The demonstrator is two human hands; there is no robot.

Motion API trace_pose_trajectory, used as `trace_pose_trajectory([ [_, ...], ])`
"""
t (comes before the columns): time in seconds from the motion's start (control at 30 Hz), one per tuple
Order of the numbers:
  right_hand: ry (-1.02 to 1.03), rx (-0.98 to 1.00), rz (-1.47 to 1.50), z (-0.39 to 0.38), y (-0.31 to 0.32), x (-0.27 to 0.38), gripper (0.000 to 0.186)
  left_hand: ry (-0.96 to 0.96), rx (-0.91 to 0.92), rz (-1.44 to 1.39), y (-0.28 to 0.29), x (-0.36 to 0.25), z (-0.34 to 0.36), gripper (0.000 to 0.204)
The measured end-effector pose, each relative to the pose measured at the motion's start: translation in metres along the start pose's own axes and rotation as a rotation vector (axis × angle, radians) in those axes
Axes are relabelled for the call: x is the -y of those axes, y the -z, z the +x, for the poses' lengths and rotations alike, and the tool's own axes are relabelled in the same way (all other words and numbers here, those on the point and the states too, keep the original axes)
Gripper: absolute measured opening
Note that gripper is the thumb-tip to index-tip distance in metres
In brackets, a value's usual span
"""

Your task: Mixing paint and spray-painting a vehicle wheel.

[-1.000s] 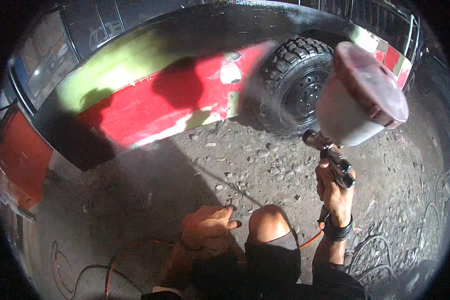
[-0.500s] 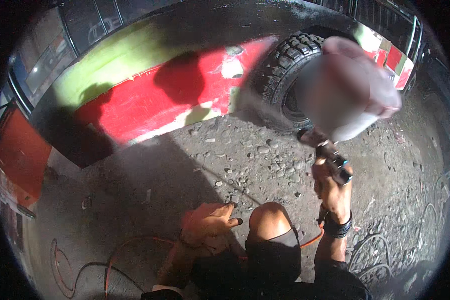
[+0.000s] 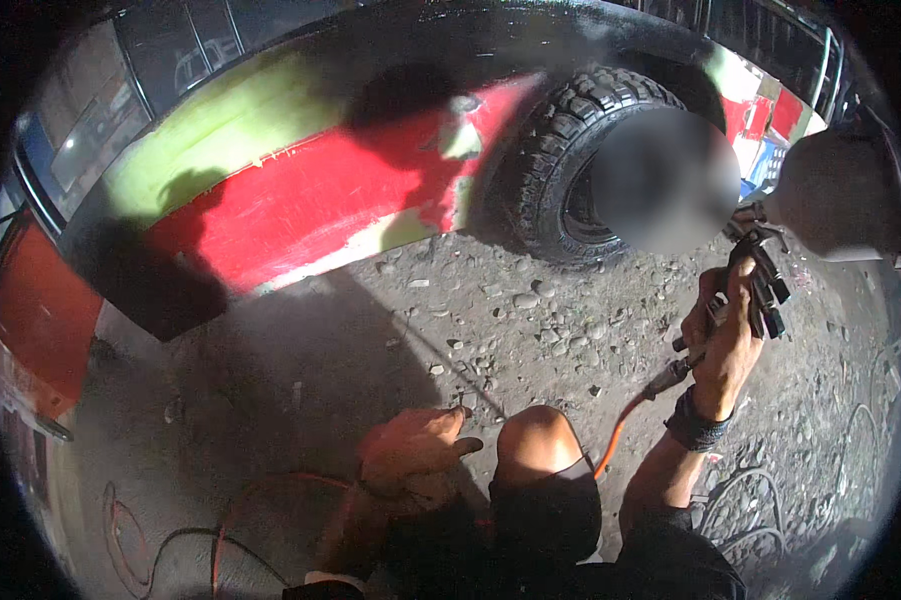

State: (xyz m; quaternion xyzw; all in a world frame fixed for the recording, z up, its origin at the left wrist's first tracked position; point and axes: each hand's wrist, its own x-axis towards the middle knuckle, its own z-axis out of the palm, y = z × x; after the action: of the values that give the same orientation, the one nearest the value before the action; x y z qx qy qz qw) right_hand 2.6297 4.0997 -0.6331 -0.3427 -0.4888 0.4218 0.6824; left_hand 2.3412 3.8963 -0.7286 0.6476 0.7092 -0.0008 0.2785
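Note:
My right hand [image 3: 727, 345] is wrapped round the handle of a spray gun [image 3: 766, 285] and holds it up at the right. A large rounded cup [image 3: 838, 195], in shade, sits at the gun's far end. An orange air hose [image 3: 620, 432] joins the bottom of the handle. My left hand [image 3: 415, 447] holds nothing; its thumb and fingers are apart beside my bent knee [image 3: 542, 445]. Ahead is a vehicle's curved side panel [image 3: 320, 215], patched in red, yellow-green and black. A knobbly tyre [image 3: 550, 165] stands under its arch, partly covered by a blurred patch.
Stony ground [image 3: 530, 330] lies between my knees and the vehicle. Orange and dark hoses [image 3: 225, 530] loop over the ground at lower left, and a grey hose [image 3: 770, 510] coils at lower right. An orange-red panel [image 3: 40, 310] stands at the far left.
My right hand has swung the spray gun right and slightly up, turning it so the cup no longer covers the wheel area. The left hand has stayed nearly still.

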Motion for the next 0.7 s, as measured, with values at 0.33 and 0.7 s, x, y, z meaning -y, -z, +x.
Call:
trace_pose_trajectory([
  [0.33,-0.308,0.517,-0.252,-0.045,0.016,-0.022,0.033,-0.715,-0.779,0.126,-0.059,0.045,0.004,0.036],
  [0.7,-0.344,0.693,-0.165,-0.025,-0.004,-0.058,0.051,0.081,-0.135,-0.134,0.041,-0.08,-0.061,0.054],
])
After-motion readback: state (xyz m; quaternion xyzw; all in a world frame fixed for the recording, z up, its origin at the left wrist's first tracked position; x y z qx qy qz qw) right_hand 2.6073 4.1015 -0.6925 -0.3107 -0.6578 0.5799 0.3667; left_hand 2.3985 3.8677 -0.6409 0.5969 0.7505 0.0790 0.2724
